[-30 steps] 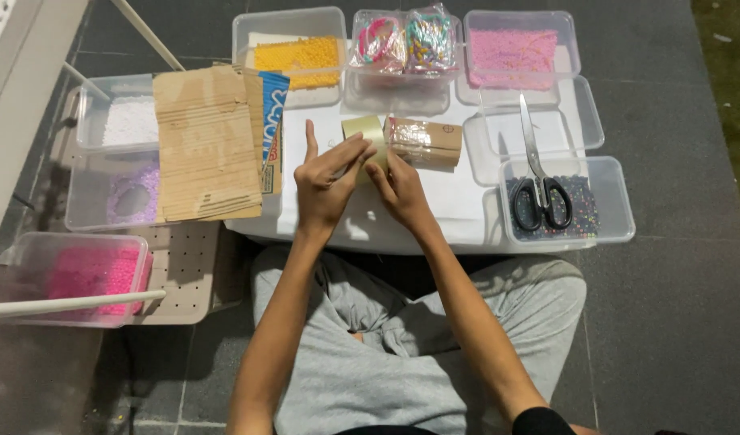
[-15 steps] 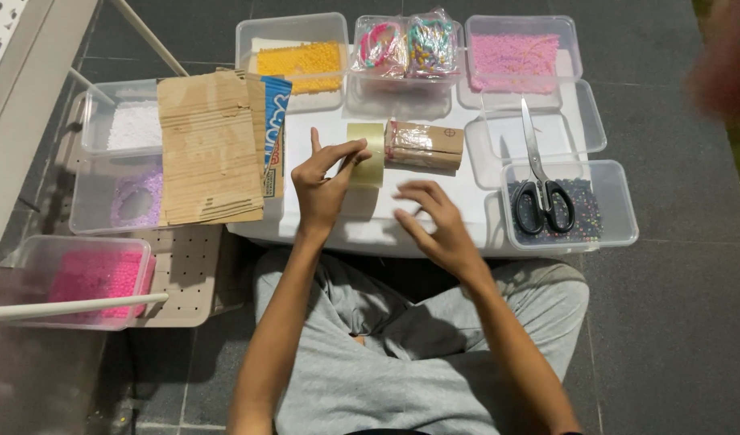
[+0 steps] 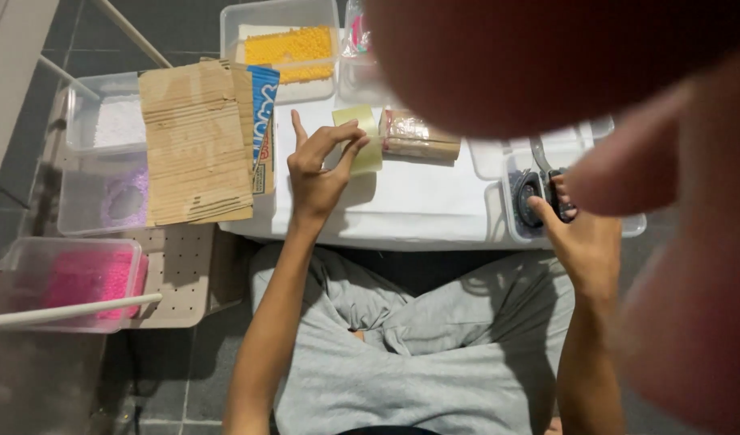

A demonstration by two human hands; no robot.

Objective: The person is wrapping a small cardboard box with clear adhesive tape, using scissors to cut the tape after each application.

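Note:
My left hand (image 3: 318,173) pinches a small pale yellow square of paper (image 3: 370,155) between thumb and fingers and holds it just above the white work surface (image 3: 418,201). A brown packet wrapped in clear film (image 3: 418,137) lies right beside the paper. My right hand (image 3: 583,246) reaches into a clear tub (image 3: 628,225) at the right, its fingertips closed on the black handles of a pair of scissors (image 3: 539,193). A large blurred pinkish shape close to the camera hides the upper right of the view.
A sheet of corrugated cardboard (image 3: 193,145) lies over a blue printed packet at the left. Clear tubs hold yellow beads (image 3: 289,44), white beads (image 3: 116,121), purple beads (image 3: 124,201) and pink beads (image 3: 80,282). A beige pegboard (image 3: 177,274) lies on the dark tiled floor.
My right hand left the yellow paper and swung right to the scissors tub. The left hand kept hold of the paper. A blurred shape now covers the upper right.

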